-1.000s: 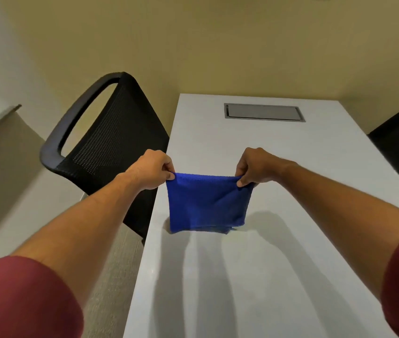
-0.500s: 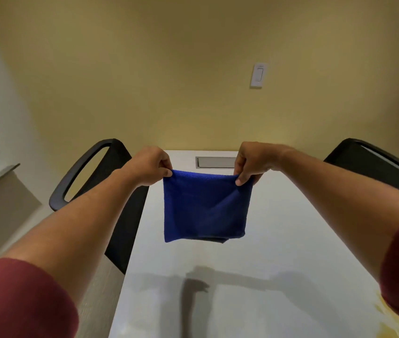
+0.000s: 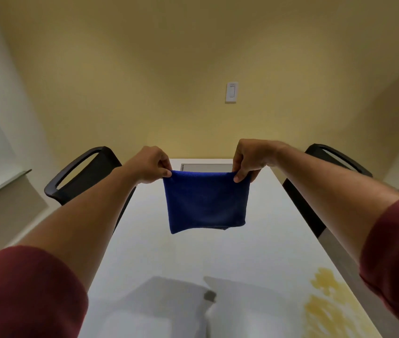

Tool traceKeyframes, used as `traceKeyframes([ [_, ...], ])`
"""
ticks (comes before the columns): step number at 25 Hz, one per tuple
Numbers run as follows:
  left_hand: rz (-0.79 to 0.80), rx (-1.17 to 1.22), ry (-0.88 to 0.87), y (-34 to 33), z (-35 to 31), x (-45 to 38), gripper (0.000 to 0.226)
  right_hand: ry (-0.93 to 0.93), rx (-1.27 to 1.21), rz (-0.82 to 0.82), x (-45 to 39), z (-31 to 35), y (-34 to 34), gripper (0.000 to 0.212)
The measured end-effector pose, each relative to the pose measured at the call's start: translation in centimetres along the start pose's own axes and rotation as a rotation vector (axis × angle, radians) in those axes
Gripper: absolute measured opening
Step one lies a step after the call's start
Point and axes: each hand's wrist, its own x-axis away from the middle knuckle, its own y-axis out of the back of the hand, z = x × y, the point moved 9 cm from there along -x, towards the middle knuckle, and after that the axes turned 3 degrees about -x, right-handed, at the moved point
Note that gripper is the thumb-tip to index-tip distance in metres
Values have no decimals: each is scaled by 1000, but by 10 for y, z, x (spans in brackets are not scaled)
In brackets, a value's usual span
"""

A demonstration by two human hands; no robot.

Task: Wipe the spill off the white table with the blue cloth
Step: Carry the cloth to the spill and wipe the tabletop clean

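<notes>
Head view: the left hand (image 3: 148,164) and right hand (image 3: 251,158) each pinch a top corner of the folded blue cloth (image 3: 205,201), fingers closed on it, holding it hanging above the white table (image 3: 254,252). A yellow spill (image 3: 330,303) lies near the table's right edge.

A single wide-angle head-worn camera looks forward and slightly down along the white table (image 3: 218,254) toward the far yellow wall (image 3: 193,69), close enough that both outstretched forearms enter from the bottom corners, with no second view.
</notes>
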Motion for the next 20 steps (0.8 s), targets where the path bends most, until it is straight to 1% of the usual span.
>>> traceKeyframes([
  [4, -41, 1, 1, 1, -73, 29, 12, 20, -14, -16, 56, -40, 21, 23],
  [8, 11, 4, 13, -11, -120, 54, 13, 9, -26, 14, 103, -73, 23, 22],
  [14, 158, 40, 38, -38, -165, 80, 11, -51, -57, 47, 156, -112, 12, 23],
  [18, 177, 80, 42, -53, -181, 92, 2, -89, -76, 20, 185, -129, 12, 21],
  [20, 193, 89, 34, -67, -187, 97, 3, -110, -81, 11, 199, -137, 7, 19],
])
